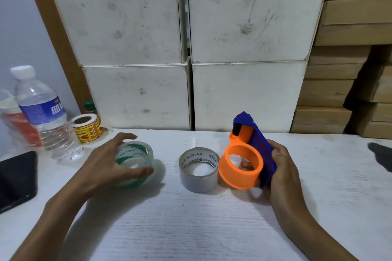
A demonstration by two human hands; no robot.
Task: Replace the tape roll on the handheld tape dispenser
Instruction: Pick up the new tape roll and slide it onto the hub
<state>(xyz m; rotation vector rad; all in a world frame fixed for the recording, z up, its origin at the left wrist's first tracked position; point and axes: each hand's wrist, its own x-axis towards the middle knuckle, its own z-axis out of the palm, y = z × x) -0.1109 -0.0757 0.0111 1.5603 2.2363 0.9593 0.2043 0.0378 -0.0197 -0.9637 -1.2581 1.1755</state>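
My right hand point(283, 167) grips the handheld tape dispenser point(250, 152), blue body with an orange hub. The orange hub ring point(240, 170) is bare, with no roll on it, and one fingertip shows through it. A grey tape roll point(198, 172) marked MADE IN CHINA lies flat on the white table point(191, 229) just left of the dispenser. My left hand point(110, 165) is wrapped around a clear tape roll with green print point(135, 163), which rests on the table left of centre.
At the left stand a water bottle point(44, 112), a yellow label roll point(88, 128) and a black phone point(16, 178) near the edge. White boxes point(191, 48) rise behind the table, cardboard boxes point(350, 48) at right. A dark object point(381, 157) sits far right.
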